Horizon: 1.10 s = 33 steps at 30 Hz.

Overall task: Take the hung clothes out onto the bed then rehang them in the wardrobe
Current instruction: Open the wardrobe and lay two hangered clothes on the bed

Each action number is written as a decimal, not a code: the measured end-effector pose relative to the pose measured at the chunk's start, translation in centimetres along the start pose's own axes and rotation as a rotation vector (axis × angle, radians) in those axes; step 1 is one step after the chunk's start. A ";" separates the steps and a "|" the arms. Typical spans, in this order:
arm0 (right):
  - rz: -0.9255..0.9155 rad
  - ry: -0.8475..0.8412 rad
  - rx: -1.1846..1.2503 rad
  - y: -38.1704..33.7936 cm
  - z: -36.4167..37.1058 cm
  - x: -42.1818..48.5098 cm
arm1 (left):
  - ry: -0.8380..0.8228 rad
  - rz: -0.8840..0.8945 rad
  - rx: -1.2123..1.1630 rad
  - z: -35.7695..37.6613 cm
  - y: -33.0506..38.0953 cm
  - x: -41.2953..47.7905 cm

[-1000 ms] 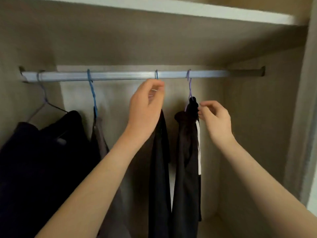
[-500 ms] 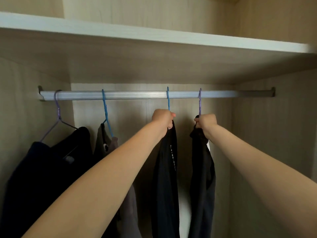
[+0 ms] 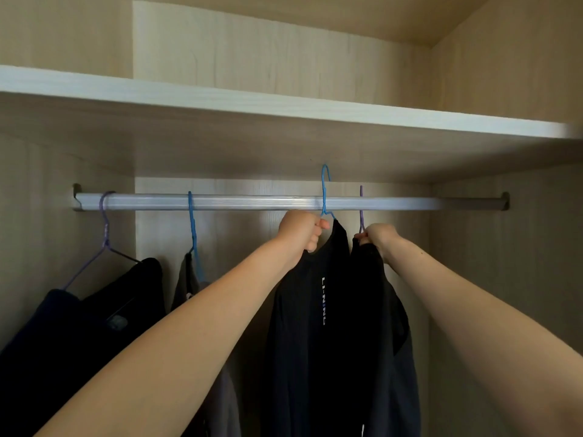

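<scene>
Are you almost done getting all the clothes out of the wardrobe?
Not nearly. Nothing looks finished; the bed is out of view. In hand: the left hand grips the blue hanger of a black shirt, hook lifted above the rail, and the right hand grips a purple hanger. Still to do: a navy garment and a grey garment hang on it.

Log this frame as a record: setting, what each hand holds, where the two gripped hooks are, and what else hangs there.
setting: wardrobe interior, rail under a shelf
left hand: grips blue hanger carrying black lettered shirt
blue hook: raised above the rail
right hand: grips purple hanger carrying dark garment
purple hook: crosses the rail; on or off unclear
others on rail: far-left purple hanger with dark clothes; second blue hanger with grey garment
bed: not in view
</scene>
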State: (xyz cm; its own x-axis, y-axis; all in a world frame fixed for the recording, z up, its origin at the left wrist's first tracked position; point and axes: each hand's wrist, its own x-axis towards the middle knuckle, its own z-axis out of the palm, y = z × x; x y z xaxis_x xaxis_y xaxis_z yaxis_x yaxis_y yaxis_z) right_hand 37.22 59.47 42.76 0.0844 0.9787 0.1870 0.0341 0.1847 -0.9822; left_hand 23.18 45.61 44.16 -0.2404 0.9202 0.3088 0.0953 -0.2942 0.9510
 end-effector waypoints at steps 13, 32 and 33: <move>0.197 -0.034 0.003 10.2 -3.6 -4.8 | -0.057 -0.158 0.053 -1.1 -7.7 -6.0; 0.132 0.037 0.233 13.9 -9.4 -34.2 | -0.148 -0.199 -0.199 -4.5 -17.9 -24.8; 0.112 0.076 0.243 13.9 -9.0 -36.6 | -0.172 -0.194 -0.209 -5.0 -18.0 -26.4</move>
State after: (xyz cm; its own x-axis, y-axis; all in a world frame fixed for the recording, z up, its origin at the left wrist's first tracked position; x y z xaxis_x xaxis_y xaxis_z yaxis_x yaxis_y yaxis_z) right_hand 43.59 25.43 22.41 0.1489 0.9865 0.0685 -0.2184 0.1003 -0.9707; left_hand 22.98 25.33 18.94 -0.0666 0.9892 0.1309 -0.1404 -0.1392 0.9803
